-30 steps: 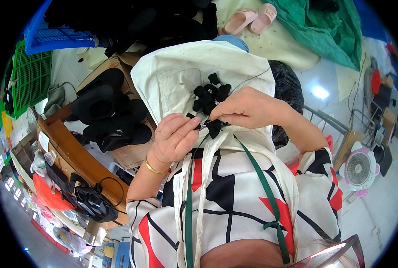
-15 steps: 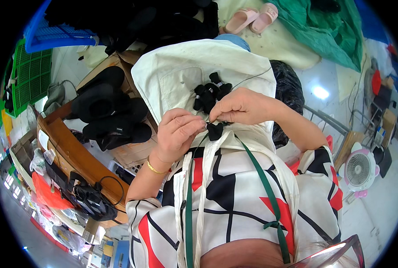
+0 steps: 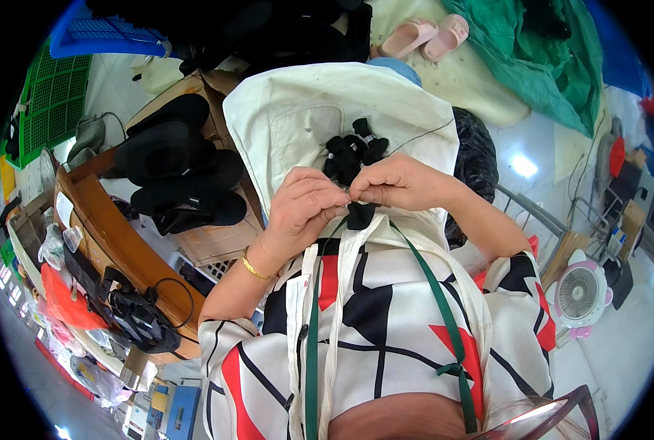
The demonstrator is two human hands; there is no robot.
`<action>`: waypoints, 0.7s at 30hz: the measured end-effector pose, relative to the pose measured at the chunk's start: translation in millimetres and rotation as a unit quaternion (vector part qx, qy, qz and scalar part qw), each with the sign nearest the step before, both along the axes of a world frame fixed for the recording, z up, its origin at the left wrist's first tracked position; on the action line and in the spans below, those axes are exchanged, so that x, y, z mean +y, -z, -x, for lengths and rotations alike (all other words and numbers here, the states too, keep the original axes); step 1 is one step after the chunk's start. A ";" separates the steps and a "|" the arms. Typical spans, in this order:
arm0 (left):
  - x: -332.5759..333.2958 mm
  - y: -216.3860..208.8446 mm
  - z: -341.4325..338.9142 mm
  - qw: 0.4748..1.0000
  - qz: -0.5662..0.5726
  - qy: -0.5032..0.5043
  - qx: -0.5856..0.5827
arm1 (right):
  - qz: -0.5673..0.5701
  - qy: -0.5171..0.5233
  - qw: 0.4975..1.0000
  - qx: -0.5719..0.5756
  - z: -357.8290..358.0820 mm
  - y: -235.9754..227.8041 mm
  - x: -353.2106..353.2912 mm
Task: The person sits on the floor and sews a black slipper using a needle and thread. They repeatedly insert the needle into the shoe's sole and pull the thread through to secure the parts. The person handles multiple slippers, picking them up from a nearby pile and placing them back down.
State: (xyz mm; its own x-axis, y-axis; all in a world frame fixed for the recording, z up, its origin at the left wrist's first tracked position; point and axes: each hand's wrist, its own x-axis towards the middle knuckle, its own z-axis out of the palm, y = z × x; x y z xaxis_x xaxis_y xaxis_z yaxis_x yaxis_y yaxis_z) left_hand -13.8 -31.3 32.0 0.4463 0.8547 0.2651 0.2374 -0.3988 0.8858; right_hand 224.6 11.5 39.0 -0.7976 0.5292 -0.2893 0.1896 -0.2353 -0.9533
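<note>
My left hand (image 3: 305,204) and my right hand (image 3: 404,183) meet fingertip to fingertip over my lap, both closed in a pinch. A small black fabric piece (image 3: 360,216) hangs just below the fingertips, with its upper part hidden; the left fingers grip its edge. Whatever the right thumb and forefinger pinch is too small to make out. Beyond the fingers, several small black fabric pieces (image 3: 350,150) with light bands lie in a pile on the off-white apron (image 3: 268,103). A thin dark thread (image 3: 421,136) runs across the cloth on the right.
Black slippers (image 3: 184,165) stack on a cardboard box (image 3: 213,246) to the left, beside a brown wooden bench (image 3: 133,268). A black plastic bag (image 3: 476,150) stands right of my lap. Farther out are pink slippers (image 3: 444,38), a green sheet (image 3: 536,62) and a fan (image 3: 580,292).
My right fingertips have come down against the left ones, hiding more of the small black fabric piece. The whole view has shifted slightly.
</note>
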 end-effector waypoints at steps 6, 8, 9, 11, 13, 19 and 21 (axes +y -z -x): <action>-1.2 1.1 -0.2 1.000 0.010 0.001 0.002 | 0.014 -0.011 1.000 -0.005 3.1 6.0 -4.9; -0.6 -0.7 -1.8 1.000 0.014 0.006 0.003 | 0.062 -0.019 0.998 -0.014 3.9 8.1 -5.6; -0.2 -0.2 -2.0 1.000 0.020 0.005 0.003 | 0.084 -0.020 0.996 -0.020 3.3 9.3 -5.9; 0.7 1.1 -2.2 1.000 0.030 0.004 0.002 | 0.153 0.016 0.988 0.002 3.6 13.6 -8.0; 2.0 0.4 -1.7 0.999 0.039 0.020 0.005 | 0.186 0.026 0.982 0.013 4.7 14.4 -7.3; 3.0 1.6 -4.6 0.997 0.059 0.025 0.043 | 0.181 0.006 0.983 -0.026 11.8 5.6 -8.3; 2.4 3.3 -1.8 0.994 0.092 0.016 0.064 | 0.094 0.049 0.993 -0.057 10.0 13.2 -7.1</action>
State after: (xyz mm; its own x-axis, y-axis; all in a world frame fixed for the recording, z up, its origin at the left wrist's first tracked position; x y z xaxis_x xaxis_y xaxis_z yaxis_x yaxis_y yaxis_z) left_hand -11.9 -29.0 28.7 0.4939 0.8684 0.0448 0.3426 -0.2417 0.9079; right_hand 214.6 4.5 25.8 -0.7016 0.5309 -0.4752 0.2614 -0.4287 -0.8648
